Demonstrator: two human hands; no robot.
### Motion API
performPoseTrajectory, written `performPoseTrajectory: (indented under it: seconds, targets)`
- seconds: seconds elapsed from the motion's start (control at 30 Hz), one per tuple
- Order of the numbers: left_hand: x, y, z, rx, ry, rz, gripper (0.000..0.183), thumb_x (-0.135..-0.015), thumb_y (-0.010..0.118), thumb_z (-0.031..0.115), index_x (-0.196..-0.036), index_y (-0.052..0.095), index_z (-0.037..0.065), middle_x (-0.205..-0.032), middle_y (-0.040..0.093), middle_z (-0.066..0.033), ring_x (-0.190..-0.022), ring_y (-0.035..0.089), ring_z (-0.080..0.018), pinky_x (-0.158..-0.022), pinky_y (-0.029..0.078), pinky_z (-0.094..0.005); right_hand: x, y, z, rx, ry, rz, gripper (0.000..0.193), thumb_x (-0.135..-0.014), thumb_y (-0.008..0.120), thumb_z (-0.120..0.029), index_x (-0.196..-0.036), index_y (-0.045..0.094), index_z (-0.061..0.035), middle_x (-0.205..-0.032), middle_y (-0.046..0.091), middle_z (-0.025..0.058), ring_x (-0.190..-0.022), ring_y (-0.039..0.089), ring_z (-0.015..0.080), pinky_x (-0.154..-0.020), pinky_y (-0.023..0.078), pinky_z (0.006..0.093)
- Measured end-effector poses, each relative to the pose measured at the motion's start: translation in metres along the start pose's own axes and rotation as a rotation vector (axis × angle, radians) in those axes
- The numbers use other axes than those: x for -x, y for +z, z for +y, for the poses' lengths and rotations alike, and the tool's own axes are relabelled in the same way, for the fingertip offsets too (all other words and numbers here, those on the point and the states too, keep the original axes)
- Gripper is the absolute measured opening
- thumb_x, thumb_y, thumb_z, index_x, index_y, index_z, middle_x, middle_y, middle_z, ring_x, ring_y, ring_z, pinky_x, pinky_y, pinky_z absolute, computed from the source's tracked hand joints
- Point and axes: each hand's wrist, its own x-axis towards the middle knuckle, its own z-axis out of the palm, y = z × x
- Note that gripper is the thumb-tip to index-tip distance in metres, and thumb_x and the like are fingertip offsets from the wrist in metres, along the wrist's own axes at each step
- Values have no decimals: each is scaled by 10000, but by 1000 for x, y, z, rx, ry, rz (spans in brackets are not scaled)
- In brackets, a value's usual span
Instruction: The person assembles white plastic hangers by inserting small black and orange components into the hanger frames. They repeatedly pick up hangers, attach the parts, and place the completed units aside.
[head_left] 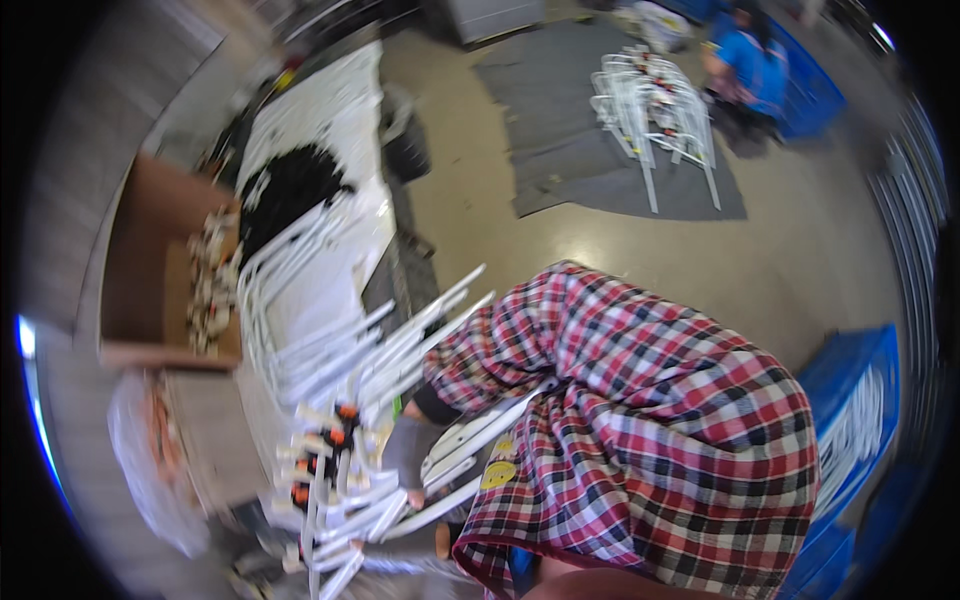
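A bunch of bent white tube frames (375, 505) with orange and black joints (340, 436) lies at the lower left, beside my body. My right hand (408, 465), in a grey fingerless covering, reaches down into the frames, fingers closed round a white tube. Lower in the view, my left hand (395, 545), also covered in grey, has its fingertips curled on another white tube. Parts of both hands are blurred and hidden among the tubes. Red, black and white checked cloth (650, 400) covers my arm and body.
A long table (372, 215) bears more white tubes (290, 280) and a black heap (295, 190). An open cardboard box (160, 270) of small parts stands left. Frames (655, 100) lie on a grey mat (555, 120) near a person in blue (750, 70). A blue crate (850, 420) stands right.
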Motion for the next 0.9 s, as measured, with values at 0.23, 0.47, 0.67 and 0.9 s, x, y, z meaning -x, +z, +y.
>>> performPoseTrajectory:
  seconds: [0.23, 0.47, 0.67, 0.9]
  targets:
    - [-26, 112, 2, 7, 647, 126, 656, -947, 439, 546, -1379, 454, 51, -1332, 507, -138, -1199, 533, -261, -1025, 454, -440, 17, -21, -42, -218, -358, -59, 634, -810, 808, -214, -1326, 534, 32, -1203, 649, 117, -1059, 609, 191, -913, 492, 344]
    - [3, 212, 47, -5, 1198, 358, 635, -966, 363, 549, -1318, 495, 37, -1253, 548, -130, -1138, 562, -239, -991, 480, -433, 96, -26, -63, -371, -670, -133, 716, -788, 818, -190, -1370, 473, 45, -1221, 632, 120, -1075, 602, 176, -923, 491, 335]
    - [32, 272, 62, 56, 1268, 437, 640, -981, 301, 552, -1268, 527, 26, -1190, 581, -123, -1089, 585, -222, -963, 501, -427, 160, -41, -76, -229, -486, 59, 662, -771, 838, -186, -1308, 528, 46, -1155, 651, 105, -1009, 604, 159, -863, 499, 311]
    - [51, 344, 40, 334, 1245, 384, 655, -979, 241, 550, -1162, 506, -20, -1078, 619, -199, -1029, 634, -285, -940, 523, -466, 184, -83, -57, -193, -453, 329, 590, -768, 842, -219, -1233, 590, 43, -1090, 671, 91, -970, 608, 151, -843, 497, 309]
